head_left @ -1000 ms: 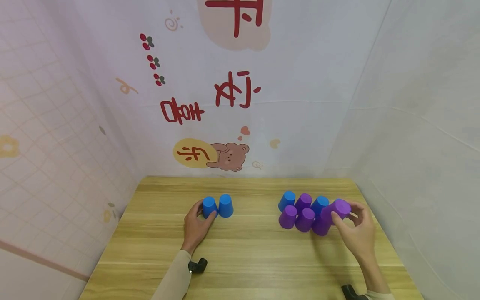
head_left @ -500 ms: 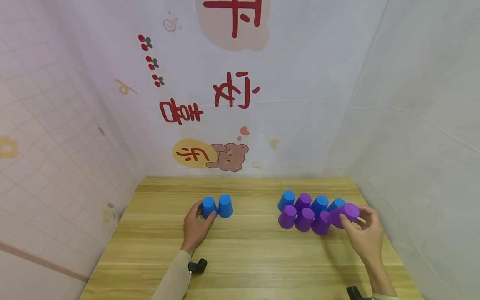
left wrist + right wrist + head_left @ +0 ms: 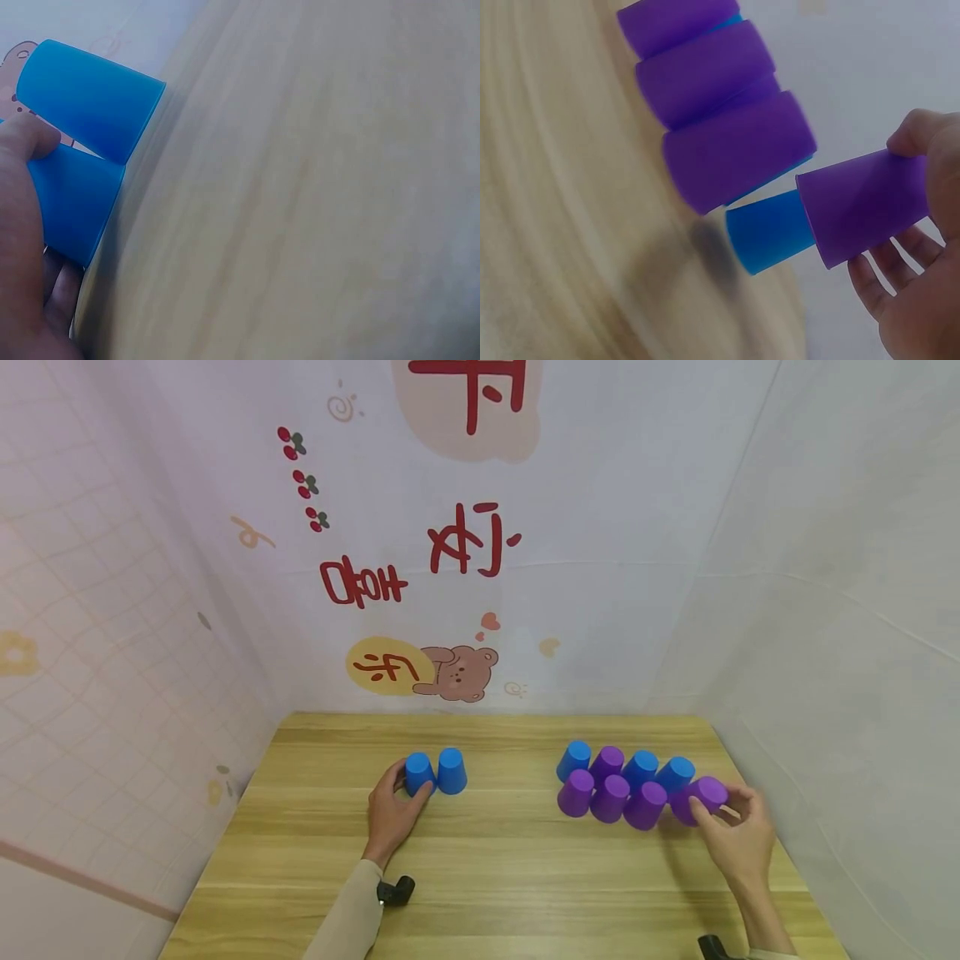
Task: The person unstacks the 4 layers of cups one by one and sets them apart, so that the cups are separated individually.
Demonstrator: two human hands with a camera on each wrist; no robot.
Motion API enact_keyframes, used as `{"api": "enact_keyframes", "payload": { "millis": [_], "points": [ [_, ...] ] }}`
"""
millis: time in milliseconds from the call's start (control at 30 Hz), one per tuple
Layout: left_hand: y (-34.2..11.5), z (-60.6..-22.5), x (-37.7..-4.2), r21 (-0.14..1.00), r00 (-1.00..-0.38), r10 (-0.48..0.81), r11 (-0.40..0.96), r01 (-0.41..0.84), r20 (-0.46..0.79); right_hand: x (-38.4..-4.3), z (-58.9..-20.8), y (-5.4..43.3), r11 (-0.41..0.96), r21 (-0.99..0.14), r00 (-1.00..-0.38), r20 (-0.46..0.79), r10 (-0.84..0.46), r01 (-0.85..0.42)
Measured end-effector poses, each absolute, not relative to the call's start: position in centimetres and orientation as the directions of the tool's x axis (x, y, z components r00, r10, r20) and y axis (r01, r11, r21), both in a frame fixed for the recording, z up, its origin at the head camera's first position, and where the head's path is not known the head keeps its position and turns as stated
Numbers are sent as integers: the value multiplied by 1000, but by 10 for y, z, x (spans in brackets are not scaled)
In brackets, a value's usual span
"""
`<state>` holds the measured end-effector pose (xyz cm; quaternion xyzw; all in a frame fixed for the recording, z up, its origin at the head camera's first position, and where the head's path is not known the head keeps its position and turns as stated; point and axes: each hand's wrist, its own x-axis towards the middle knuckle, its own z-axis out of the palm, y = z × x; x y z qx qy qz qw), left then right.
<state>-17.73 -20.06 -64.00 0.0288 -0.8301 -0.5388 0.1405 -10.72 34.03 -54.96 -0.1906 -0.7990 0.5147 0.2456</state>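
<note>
My right hand (image 3: 738,839) grips an upside-down purple cup (image 3: 866,206) between thumb and fingers, tilted and held off the table at the right end of the front row. Behind it stands a blue cup (image 3: 677,772), partly covered by the held cup in the right wrist view. Three purple cups, the nearest one (image 3: 645,806) among them, stand mouth-down in that front row. On the left, my left hand (image 3: 393,814) holds an upside-down blue cup (image 3: 75,196) by its sides on the table. A second blue cup (image 3: 452,772) stands just right of it, touching at the rim.
The back row on the right also holds a blue cup (image 3: 574,762), a purple cup (image 3: 608,763) and another blue cup (image 3: 641,768). A wooden table (image 3: 510,877) lies under everything. Printed white cloth (image 3: 600,610) walls in the back and both sides.
My right hand has moved right and slightly nearer with the purple cup, from over the third front cup to the row's end, uncovering the rightmost blue cup. My left hand stays put.
</note>
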Motion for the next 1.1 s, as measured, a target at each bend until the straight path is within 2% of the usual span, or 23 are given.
{"api": "enact_keyframes", "payload": {
  "millis": [267,567,1100],
  "points": [
    [-201,-640,-177,905,-958,-195,411,114,209,-107,-571,347,422,-898,-836,136,532,123],
    [-201,-642,-178,898,-953,-199,420,128,228,-107,-590,350,487,-861,-863,129,488,147],
    [-201,-644,-178,902,-955,-200,413,121,220,-107,-595,348,477,-865,-875,104,473,155]
  ]
}}
